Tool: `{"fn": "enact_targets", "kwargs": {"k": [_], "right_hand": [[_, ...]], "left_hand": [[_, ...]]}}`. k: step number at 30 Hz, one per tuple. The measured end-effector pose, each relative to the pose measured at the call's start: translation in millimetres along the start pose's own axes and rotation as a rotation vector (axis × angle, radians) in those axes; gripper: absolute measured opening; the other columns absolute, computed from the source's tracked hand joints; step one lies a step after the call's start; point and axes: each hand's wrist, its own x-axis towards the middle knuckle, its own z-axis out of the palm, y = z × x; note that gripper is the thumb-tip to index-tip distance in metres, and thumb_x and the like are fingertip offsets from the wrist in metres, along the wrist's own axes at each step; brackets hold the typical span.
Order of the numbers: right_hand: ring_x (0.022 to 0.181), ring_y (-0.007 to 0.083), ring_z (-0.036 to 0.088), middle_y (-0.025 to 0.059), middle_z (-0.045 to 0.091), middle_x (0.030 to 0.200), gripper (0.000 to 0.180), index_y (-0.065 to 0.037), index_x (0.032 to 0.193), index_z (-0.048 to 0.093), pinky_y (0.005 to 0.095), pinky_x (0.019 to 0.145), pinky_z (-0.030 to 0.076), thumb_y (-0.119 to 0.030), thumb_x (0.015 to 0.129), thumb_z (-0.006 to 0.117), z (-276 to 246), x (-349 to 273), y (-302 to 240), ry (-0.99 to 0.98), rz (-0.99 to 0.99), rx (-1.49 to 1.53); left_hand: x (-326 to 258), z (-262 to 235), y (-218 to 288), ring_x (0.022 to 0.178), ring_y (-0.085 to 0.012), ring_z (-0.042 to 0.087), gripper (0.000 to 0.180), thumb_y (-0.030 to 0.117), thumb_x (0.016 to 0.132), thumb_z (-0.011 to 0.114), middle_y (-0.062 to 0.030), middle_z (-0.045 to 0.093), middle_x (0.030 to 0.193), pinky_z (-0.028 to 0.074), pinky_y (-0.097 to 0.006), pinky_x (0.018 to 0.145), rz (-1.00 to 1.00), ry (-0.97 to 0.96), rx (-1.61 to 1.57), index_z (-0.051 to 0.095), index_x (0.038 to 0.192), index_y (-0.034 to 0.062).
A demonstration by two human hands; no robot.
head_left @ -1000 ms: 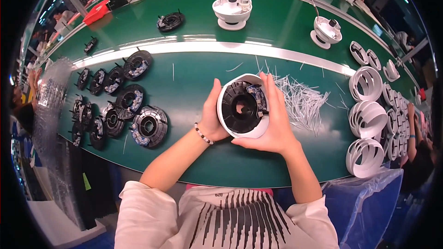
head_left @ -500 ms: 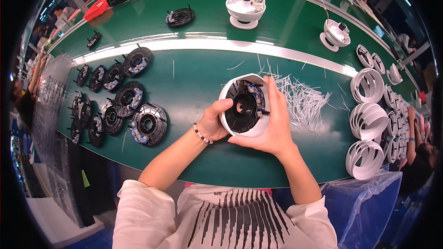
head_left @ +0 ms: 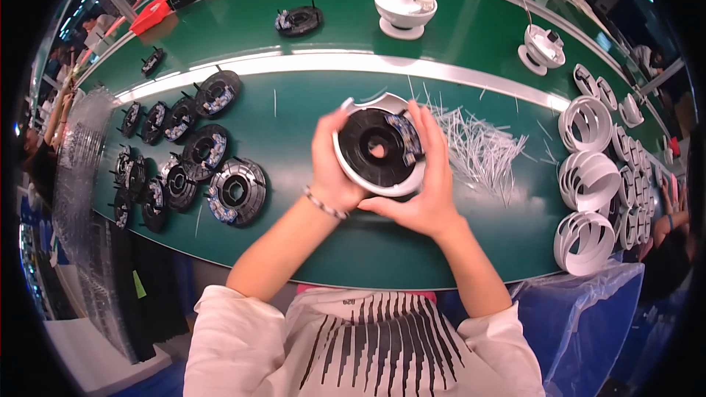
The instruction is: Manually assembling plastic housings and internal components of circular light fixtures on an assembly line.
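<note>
Between my two hands is a white round plastic housing (head_left: pixel 401 188) with a black disc (head_left: pixel 357 148) seated inside its rim. The disc has a hole in its middle and a small blue circuit board (head_left: pixel 401 140) along its right side. My left hand (head_left: pixel 332 158) wraps the housing's left side, a beaded bracelet on the wrist. On the opposite side my right hand (head_left: pixel 430 176) grips the wall, fingers along the upper right edge and thumb below. The housing is tilted, its open face toward me, and held above the green table (head_left: pixel 309 250).
Several black discs with circuit boards (head_left: pixel 237 190) lie at the left. Loose white strips (head_left: pixel 482 151) are heaped right of my hands. White rings (head_left: pixel 585 242) stand in stacks at the far right. White bowl-shaped units on stands (head_left: pixel 404 9) occupy the raised back shelf.
My left thumb has come off the disc's face, and that hand has moved up around the housing's left side. The housing has turned and shifted slightly left.
</note>
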Motion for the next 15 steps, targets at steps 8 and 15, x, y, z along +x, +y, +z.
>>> {"fn": "enact_targets", "kwargs": {"k": [8, 15], "right_hand": [[0.091, 0.0263, 0.057, 0.0085, 0.062, 0.092, 0.038, -0.003, 0.091, 0.061, 0.0389, 0.085, 0.043, -0.010, 0.055, 0.074, -31.0, 5.6, 15.5, 0.012, -0.186, -0.027], [0.087, 0.0272, 0.058, 0.0119, 0.063, 0.090, 0.042, 0.000, 0.093, 0.060, 0.0378, 0.081, 0.045, -0.012, 0.056, 0.075, -30.6, 4.5, 13.4, 0.026, -0.201, -0.041]], "left_hand": [[11.5, -32.9, 25.2, 0.075, -0.0193, 0.062, 0.052, 0.043, 0.082, 0.036, -0.0130, 0.060, 0.092, 0.053, -0.026, 0.055, -0.386, -0.010, 0.071, 0.051, 0.104, -0.0009], [12.5, -41.4, 22.1, 0.077, -0.0223, 0.061, 0.053, 0.041, 0.082, 0.034, -0.0153, 0.059, 0.094, 0.054, -0.027, 0.060, -0.442, -0.087, -0.028, 0.050, 0.105, -0.0044]]}}
